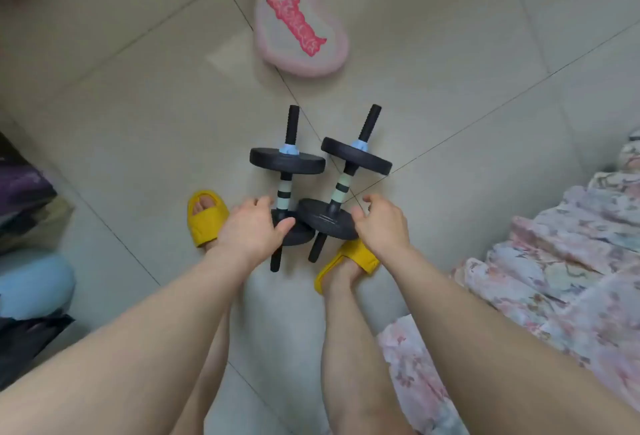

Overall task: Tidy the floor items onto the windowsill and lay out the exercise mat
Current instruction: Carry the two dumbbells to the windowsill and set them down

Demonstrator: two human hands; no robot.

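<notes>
Two black dumbbells lie side by side on the tiled floor, each with pale green striped grips and light blue collars. My left hand is over the near plate of the left dumbbell, fingers apart, thumb resting on the plate's edge. Beside the near plate of the right dumbbell is my right hand, fingers curled but apart, gripping nothing. A pink heart-shaped cushion with red lettering lies farther out on the floor. No mat or windowsill is in view.
My feet in yellow slippers stand just behind the dumbbells. Floral bedding fills the right side. At the left edge sit a light blue cushion and dark purple items.
</notes>
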